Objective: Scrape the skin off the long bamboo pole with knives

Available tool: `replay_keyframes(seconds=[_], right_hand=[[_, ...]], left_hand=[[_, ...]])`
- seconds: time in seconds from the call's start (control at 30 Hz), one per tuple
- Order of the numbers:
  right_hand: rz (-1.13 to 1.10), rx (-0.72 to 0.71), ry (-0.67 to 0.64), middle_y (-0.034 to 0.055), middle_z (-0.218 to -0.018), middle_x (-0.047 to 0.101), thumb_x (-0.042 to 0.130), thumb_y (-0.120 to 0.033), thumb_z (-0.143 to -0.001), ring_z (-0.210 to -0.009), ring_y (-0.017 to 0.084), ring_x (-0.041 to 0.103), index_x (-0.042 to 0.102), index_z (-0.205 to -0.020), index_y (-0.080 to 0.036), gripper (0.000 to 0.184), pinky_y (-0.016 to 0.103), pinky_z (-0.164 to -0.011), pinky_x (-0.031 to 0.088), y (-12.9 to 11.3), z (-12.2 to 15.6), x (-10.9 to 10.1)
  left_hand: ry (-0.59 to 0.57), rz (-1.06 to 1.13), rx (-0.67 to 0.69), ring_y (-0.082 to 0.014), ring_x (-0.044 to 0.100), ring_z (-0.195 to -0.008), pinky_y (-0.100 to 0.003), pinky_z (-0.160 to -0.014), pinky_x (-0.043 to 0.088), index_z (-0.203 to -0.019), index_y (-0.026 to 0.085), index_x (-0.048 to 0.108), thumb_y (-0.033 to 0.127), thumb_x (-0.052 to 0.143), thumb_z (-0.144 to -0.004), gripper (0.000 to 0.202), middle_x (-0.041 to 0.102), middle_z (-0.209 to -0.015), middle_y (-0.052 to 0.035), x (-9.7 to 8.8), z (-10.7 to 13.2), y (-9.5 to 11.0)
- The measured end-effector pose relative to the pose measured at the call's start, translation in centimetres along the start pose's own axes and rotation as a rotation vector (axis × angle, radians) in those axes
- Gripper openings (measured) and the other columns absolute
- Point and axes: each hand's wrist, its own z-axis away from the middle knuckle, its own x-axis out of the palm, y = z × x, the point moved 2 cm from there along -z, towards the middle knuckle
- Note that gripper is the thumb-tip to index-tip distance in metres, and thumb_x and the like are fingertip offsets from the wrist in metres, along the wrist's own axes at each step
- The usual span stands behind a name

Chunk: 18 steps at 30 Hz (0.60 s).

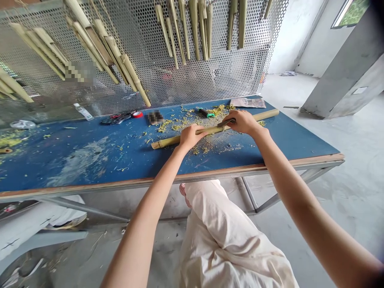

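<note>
Blue workbench (75,160), mid-bench: a bamboo pole (171,141) lies across it, stiff and light, best held mid-shaft. My left hand (192,137) curls closed over it; my right hand (243,122) grips what may be a small blade (226,123).

Split bamboo lengths (193,28) hanging on a perforated metal screen (144,80) across the upper frame; along the far edge of the blue workbench (45,168), left of center, a plastic bottle (83,111) and a red tape roll (137,114).
</note>
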Motion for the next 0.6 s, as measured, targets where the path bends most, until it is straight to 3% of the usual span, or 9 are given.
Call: replay_keyframes(seconds=[0.47, 0.6], right_hand=[[0.043, -0.13, 0.023, 0.0085, -0.108, 0.072, 0.055, -0.016, -0.083, -0.096, 0.025, 0.062, 0.077, -0.117, -0.023, 0.041, 0.035, -0.084, 0.04, -0.42, -0.2, 0.59], [0.046, -0.111, 0.047, 0.0092, -0.106, 0.071, 0.053, -0.017, -0.085, -0.094, 0.025, 0.062, 0.077, -0.116, -0.022, 0.04, 0.035, -0.083, 0.039, -0.44, -0.24, 0.74]], left_hand=[[-0.02, -0.01, -0.026, -0.0211, 0.067, -0.093, -0.028, -0.07, 0.043, -0.116, 0.023, 0.077, 0.044, 0.07, -0.093, 0.032, 0.075, -0.109, -0.0056, -0.05, 0.0, 0.28], [-0.012, -0.011, -0.019, -0.0215, 0.067, -0.094, -0.028, -0.07, 0.043, -0.116, 0.022, 0.078, 0.044, 0.07, -0.093, 0.032, 0.075, -0.11, -0.0062, -0.13, 0.07, 0.38]])
